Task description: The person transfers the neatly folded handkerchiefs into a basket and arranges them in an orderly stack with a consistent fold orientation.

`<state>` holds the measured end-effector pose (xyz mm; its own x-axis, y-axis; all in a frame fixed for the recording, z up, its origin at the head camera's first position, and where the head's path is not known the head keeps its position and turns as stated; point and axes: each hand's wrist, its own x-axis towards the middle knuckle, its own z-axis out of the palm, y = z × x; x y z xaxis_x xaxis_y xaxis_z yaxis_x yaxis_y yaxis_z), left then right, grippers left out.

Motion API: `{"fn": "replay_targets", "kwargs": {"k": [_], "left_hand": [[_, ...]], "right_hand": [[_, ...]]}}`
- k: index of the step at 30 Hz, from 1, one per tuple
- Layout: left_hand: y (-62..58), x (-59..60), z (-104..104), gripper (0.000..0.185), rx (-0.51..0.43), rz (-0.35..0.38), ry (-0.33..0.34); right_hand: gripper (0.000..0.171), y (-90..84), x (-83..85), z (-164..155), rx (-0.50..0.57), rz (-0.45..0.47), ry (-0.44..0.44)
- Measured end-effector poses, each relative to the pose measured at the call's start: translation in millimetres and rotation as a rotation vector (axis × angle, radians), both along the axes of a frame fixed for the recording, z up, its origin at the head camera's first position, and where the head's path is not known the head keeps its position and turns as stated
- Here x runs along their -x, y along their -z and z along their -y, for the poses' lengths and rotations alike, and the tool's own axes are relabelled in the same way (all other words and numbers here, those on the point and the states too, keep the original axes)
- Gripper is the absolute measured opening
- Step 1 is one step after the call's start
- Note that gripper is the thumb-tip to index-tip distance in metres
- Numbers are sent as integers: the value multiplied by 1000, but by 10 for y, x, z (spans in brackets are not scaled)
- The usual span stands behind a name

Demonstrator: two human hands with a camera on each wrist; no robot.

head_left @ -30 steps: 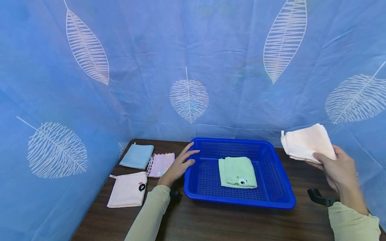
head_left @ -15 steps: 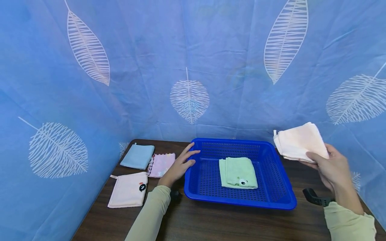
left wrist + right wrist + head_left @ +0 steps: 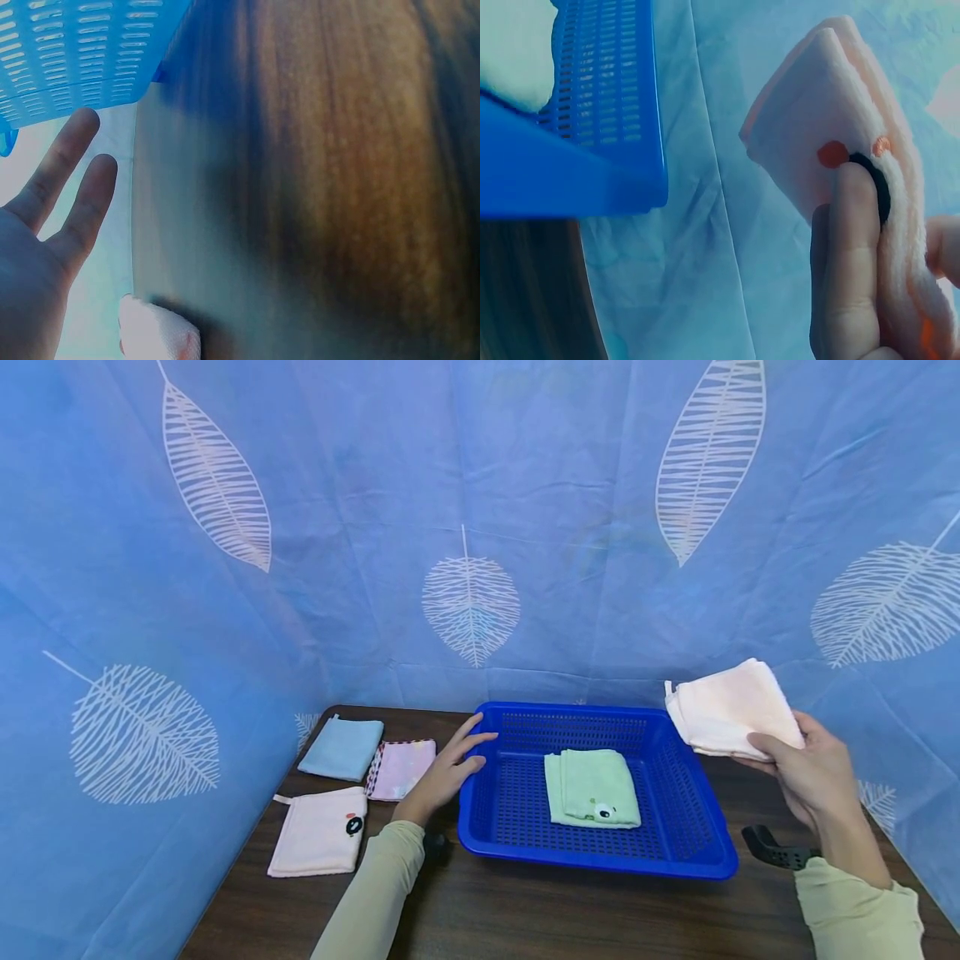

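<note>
A folded pale pink towel point(image 3: 731, 710) is pinched between the thumb and fingers of my right hand point(image 3: 813, 777), raised above the table beyond the basket's right rim. Dark and orange embroidery shows on its underside in the right wrist view, where the fingers point(image 3: 855, 262) press flat against it. My left hand point(image 3: 442, 777) rests with spread, straight fingers on the left rim of the blue plastic basket point(image 3: 592, 862). Inside the basket lies a folded green towel point(image 3: 596, 785) with an embroidered eye. The left wrist view shows two of the left fingers point(image 3: 90, 202) beside the basket's slotted wall.
Left of the basket, on the dark wooden table point(image 3: 525, 910), lie a folded blue towel point(image 3: 342, 750), a small pink patterned towel point(image 3: 403, 768) and a pale pink towel point(image 3: 318, 835) with a black embroidered patch. A blue leaf-print curtain point(image 3: 555, 527) hangs behind.
My right hand has moved left with the pale pink towel, bringing it to the basket's right rim and slightly higher. The left hand, the basket and the other towels stay put.
</note>
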<state>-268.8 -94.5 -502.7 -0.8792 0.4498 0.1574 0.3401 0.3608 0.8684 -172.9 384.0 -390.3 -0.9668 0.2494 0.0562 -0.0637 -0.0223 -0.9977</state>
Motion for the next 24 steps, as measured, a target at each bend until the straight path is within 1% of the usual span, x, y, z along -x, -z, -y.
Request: {"fn": "replay_targets", "kwargs": {"k": [7,10,14,17,21,24], "left_hand": [[-15,-4,-3,42,-9,-4,7],[-15,-7,-3,42,-2,2,4],[-13,-5,1,42,-1,12,0],[-9,-2,4,42,-14,11,3],[-4,0,4,42,-21,6,10],[-5,1,1,42,-13,5,4]], "right_hand": [[86,-13,19,67,6,5,-21],[78,-23,33,96,13,11,-41],[63,-32,45,138,19,24,-57],[64,-33,54,176,5,39,-66],[70,-21,65,229,5,48,-85],[67,-7,77,276,19,53,-98]]}}
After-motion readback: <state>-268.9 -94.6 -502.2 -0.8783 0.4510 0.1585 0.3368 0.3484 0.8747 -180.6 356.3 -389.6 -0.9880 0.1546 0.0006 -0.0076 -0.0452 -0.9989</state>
